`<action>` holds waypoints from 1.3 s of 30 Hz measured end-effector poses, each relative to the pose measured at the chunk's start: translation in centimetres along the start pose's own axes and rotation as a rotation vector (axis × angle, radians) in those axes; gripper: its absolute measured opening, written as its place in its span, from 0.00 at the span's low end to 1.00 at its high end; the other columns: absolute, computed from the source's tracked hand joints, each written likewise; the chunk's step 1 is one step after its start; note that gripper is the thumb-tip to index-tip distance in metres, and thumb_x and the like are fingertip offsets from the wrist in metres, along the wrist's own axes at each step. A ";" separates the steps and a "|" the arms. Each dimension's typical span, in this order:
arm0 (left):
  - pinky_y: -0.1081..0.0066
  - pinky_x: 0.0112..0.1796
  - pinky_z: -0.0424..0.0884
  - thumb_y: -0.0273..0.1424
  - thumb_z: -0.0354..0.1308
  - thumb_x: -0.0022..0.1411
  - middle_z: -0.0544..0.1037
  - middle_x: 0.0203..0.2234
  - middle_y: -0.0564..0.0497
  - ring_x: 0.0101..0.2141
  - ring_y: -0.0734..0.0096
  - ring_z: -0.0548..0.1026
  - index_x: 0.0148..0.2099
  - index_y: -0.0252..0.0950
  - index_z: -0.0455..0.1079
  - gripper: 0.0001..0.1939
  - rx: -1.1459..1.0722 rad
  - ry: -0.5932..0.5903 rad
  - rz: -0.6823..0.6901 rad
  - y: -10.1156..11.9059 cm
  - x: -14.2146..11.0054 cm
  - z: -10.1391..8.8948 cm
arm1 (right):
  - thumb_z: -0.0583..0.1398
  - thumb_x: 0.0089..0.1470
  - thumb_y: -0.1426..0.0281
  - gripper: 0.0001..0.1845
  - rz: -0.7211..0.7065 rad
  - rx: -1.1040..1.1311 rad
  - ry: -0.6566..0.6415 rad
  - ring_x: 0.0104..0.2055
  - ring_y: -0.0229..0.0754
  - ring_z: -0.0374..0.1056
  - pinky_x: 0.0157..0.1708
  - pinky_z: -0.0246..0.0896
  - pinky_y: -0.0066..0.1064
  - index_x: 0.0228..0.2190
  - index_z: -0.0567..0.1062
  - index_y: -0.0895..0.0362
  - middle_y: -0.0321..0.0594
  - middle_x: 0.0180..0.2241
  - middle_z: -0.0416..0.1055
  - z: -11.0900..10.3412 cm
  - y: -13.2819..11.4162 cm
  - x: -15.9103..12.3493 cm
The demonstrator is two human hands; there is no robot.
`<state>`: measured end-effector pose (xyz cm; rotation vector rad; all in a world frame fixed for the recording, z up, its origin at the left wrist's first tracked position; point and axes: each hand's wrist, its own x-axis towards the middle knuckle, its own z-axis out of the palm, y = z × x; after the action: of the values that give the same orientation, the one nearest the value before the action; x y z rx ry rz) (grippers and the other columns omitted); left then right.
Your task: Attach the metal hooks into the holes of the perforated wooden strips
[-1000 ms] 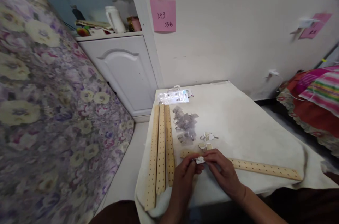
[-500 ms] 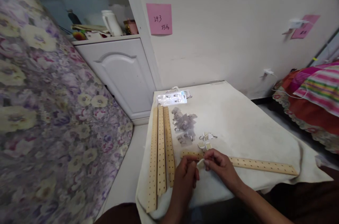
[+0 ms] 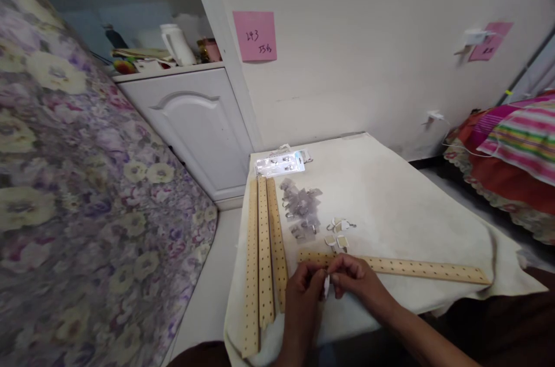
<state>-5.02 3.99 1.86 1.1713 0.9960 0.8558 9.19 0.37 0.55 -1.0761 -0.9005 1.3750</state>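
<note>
Between my two hands stands a small white adhesive hook (image 3: 326,287), edge-on to me. My left hand (image 3: 303,292) is closed on it with thumb and fingers. The fingertips of my right hand (image 3: 358,279) pinch at its upper edge; the exact contact is partly hidden. Just beyond my fingers lies a perforated wooden strip (image 3: 416,267), running left to right, its middle covered by my hands. Past it are two white hook pads (image 3: 342,241) and a little cluster of white hooks (image 3: 340,224) with metal ends.
Three perforated wooden strips (image 3: 264,251) lie lengthwise on the left of the cloth-covered table (image 3: 390,193). Beside them is a heap of clear hooks (image 3: 301,202). Packaged hooks (image 3: 281,163) lie at the back. A floral curtain (image 3: 108,182) hangs at the left.
The hook has turned from slanted to upright between my fingers. My right hand has shifted slightly left and down, closer to my left hand. The view has tilted slightly.
</note>
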 end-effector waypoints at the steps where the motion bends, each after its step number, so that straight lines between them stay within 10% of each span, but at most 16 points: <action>1: 0.77 0.24 0.62 0.38 0.60 0.53 0.71 0.22 0.55 0.22 0.77 0.66 0.32 0.34 0.69 0.11 -0.006 -0.015 -0.001 -0.1 0.0 0.0 | 0.66 0.45 0.61 0.14 0.003 0.015 0.003 0.20 0.34 0.64 0.23 0.60 0.26 0.27 0.71 0.58 0.32 0.18 0.70 0.1 0.1 0.0; 15: 0.69 0.33 0.64 0.31 0.51 0.59 0.71 0.27 0.52 0.30 0.69 0.70 0.33 0.38 0.68 0.06 0.570 0.288 0.322 0.7 -0.7 0.1 | 0.69 0.40 0.59 0.22 0.101 0.188 -0.002 0.19 0.33 0.67 0.20 0.63 0.24 0.31 0.67 0.57 0.31 0.22 0.70 2.1 2.1 -0.5; 39: 0.74 0.24 0.65 0.32 0.57 0.54 0.69 0.26 0.55 0.23 0.75 0.69 0.38 0.36 0.67 0.09 0.126 -0.090 0.020 0.2 -0.1 -0.7 | 0.62 0.49 0.60 0.18 0.076 -0.104 -0.023 0.20 0.33 0.65 0.21 0.61 0.25 0.38 0.73 0.61 0.33 0.21 0.69 -0.1 -0.4 -0.3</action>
<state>-5.71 4.17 2.03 1.3169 0.9772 0.7578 9.39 0.06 0.89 -1.1863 -0.9646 1.4183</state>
